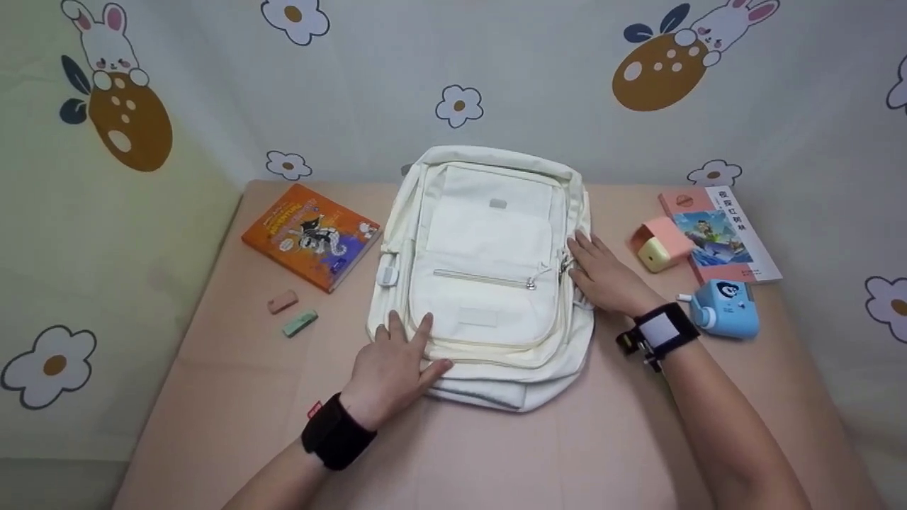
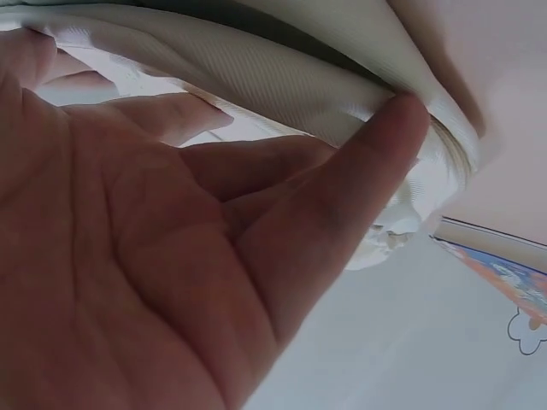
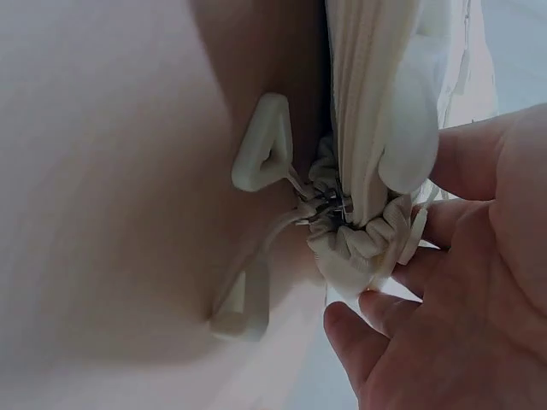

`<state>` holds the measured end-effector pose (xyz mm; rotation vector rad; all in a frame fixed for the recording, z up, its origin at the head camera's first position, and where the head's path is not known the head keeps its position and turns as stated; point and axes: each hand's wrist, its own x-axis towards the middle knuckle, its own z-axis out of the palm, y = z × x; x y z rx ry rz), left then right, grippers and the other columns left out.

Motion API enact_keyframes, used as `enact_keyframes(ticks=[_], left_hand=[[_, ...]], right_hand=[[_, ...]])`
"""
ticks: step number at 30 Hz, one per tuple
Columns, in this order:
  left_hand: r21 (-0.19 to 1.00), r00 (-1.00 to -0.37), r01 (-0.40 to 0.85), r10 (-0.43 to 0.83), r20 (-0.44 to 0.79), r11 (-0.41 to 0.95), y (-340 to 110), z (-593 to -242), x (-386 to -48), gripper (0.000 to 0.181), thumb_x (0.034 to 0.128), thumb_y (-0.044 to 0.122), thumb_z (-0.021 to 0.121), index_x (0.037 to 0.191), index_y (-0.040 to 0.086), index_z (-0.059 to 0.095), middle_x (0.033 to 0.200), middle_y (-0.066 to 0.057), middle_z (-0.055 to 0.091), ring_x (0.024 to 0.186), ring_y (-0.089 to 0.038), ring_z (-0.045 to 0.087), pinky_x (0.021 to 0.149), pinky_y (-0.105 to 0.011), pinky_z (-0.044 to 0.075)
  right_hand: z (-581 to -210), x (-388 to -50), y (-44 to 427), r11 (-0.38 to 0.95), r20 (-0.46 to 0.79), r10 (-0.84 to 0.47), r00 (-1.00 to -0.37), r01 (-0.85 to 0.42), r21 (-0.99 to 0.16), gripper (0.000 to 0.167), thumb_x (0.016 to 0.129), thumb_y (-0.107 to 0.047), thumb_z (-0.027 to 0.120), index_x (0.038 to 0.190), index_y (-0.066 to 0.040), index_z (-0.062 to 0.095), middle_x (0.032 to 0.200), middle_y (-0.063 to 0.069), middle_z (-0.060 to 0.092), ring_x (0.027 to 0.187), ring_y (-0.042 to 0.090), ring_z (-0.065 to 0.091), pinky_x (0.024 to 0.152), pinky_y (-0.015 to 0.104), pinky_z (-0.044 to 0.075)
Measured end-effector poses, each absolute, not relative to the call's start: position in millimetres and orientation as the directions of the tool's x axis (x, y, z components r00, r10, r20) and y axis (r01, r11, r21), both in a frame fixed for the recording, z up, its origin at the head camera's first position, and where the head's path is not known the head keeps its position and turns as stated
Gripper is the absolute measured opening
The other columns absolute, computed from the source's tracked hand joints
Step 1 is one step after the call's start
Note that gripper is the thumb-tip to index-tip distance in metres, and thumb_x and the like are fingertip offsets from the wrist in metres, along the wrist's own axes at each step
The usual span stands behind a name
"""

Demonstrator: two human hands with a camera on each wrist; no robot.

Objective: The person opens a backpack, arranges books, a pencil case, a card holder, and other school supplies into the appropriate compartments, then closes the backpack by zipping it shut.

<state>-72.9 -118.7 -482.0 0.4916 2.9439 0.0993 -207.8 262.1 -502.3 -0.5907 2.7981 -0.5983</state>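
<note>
A white backpack [image 1: 489, 237] lies front side up on the table, its top toward the back wall. My left hand [image 1: 393, 363] rests on its lower left edge with the fingers spread and fairly straight. The left wrist view shows those fingers against the ribbed cream fabric [image 2: 231, 73]. At the bag's right side, my right hand [image 1: 611, 282] touches the edge near the side zippers, its fingers loosely bent. Close to that hand, two pale zipper pulls [image 3: 263, 143] hang by gathered fabric [image 3: 350, 256]. Neither hand grips anything that I can see.
An orange book [image 1: 312, 237] lies left, with a pink eraser-like block [image 1: 283, 302] and a green one [image 1: 300, 324] below it. To the right are another book [image 1: 730, 237], a pink-and-yellow box-like item [image 1: 660, 244] and a blue crank pencil sharpener [image 1: 730, 309]. Patterned cloth walls surround the table.
</note>
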Motion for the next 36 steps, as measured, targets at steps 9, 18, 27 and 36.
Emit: enact_keyframes(ticks=[9,18,27,36], left_hand=[[0.057,-0.927,0.333,0.338,-0.160,0.941,-117.7,-477.8,-77.0,0.083,0.0970,0.073,0.043,0.156,0.014,0.045,0.137,-0.042,0.049,0.108,-0.049,0.063,0.062,-0.046,0.058],[0.039,-0.916,0.348,0.349,-0.197,0.937,-111.3,-471.2,-82.0,0.086,0.0968,0.075,0.041,0.156,0.013,0.043,0.138,-0.042,0.049,0.107,-0.048,0.065,0.069,-0.048,0.059],[-0.044,-0.898,0.381,0.358,-0.257,0.924,-97.6,-445.3,-95.8,0.087,0.0959,0.076,0.041,0.152,0.010,0.050,0.093,-0.020,0.070,0.069,-0.026,0.061,0.053,-0.039,0.049],[0.013,-0.782,0.602,0.593,-0.194,0.798,-20.9,-420.7,-120.2,0.064,0.1007,0.062,0.049,0.130,0.007,0.065,0.106,-0.011,0.067,0.093,-0.028,0.064,0.069,-0.043,0.055]], right_hand=[[-505.2,-213.9,266.2,0.795,-0.141,-0.423,-0.895,-0.292,-0.532,0.059,0.111,-0.027,0.037,0.161,-0.001,0.019,0.169,0.019,0.007,0.155,0.040,0.001,0.123,0.054,0.008],[-501.3,-218.9,277.6,0.755,-0.142,-0.436,-0.889,-0.275,-0.595,0.056,0.112,-0.026,0.034,0.161,-0.003,0.020,0.170,0.016,0.006,0.155,0.039,0.001,0.123,0.056,0.005],[-485.1,-196.0,291.5,0.747,-0.197,-0.374,-0.906,-0.168,-0.643,0.054,0.112,-0.031,0.036,0.162,-0.011,0.026,0.170,0.011,0.013,0.154,0.037,0.013,0.121,0.057,0.014],[-478.6,-176.4,299.8,0.760,-0.204,-0.268,-0.942,-0.077,-0.645,0.048,0.111,-0.032,0.041,0.150,-0.006,0.051,0.150,0.020,0.051,0.137,0.039,0.047,0.111,0.059,0.037]])
